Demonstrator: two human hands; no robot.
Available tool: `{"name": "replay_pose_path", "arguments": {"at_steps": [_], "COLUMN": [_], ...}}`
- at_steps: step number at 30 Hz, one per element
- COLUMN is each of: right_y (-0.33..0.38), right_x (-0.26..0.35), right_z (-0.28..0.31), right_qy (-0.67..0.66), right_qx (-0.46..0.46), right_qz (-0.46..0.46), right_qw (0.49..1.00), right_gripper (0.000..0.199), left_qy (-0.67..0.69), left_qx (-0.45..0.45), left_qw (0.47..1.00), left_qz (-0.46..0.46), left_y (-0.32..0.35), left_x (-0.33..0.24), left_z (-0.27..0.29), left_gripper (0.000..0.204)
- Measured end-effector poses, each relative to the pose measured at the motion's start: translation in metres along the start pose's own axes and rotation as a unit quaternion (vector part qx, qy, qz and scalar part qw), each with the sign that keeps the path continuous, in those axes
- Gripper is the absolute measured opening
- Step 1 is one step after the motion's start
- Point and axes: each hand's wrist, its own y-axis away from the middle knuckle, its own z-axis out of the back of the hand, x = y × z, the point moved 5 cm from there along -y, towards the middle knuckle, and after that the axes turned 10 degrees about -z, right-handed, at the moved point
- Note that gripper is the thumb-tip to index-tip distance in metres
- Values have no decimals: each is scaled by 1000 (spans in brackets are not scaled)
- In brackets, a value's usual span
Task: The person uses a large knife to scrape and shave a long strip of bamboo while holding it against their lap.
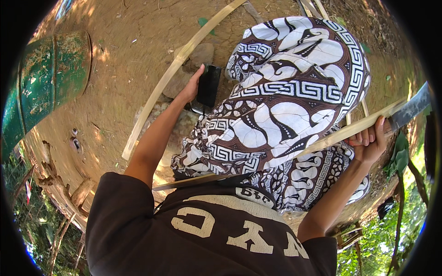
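My left hand (pixel 192 86) is closed around a black phone (pixel 209 86), held upright by its near edge with the thumb along its side. My right hand (pixel 370 141) is wrapped round the handle of a machete (pixel 411 110), whose dark blade points away to the far right. A pale split bamboo strip (pixel 338 139) runs past the right fingers, from my lap toward the blade. Whether those fingers grip the strip too cannot be made out. Brown-and-white patterned cloth (pixel 294 92) covers my legs.
A long bamboo strip (pixel 159 87) lies on the dirt left of my legs, near some flat stones (pixel 202 54). A rusty green metal drum (pixel 50 78) lies at the far left. Dry branches (pixel 64 184) are at the lower left, and leafy stems (pixel 399 158) at the right.
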Motion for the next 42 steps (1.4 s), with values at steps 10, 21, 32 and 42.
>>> {"name": "replay_pose_path", "arguments": {"at_steps": [10,21,32,42], "right_y": [3,5,6,3], "right_x": [2,1,3,1], "right_z": [-21,-19,-26,-16], "right_qy": [-9,6,-12,-3], "right_qx": [-5,-20,-26,10], "right_qz": [23,-7,14,19], "right_qw": [1000,1000,999,1000], "right_gripper": [14,30,23,14], "left_qy": [61,33,24,2], "left_qx": [-20,72,145,100], "left_qw": [997,997,989,995], "left_qz": [53,18,-16,-8], "left_y": [-11,3,8,2], "left_x": [13,-15,-21,-11], "left_z": [6,8,16,26], "left_gripper": [72,44,55,36]}}
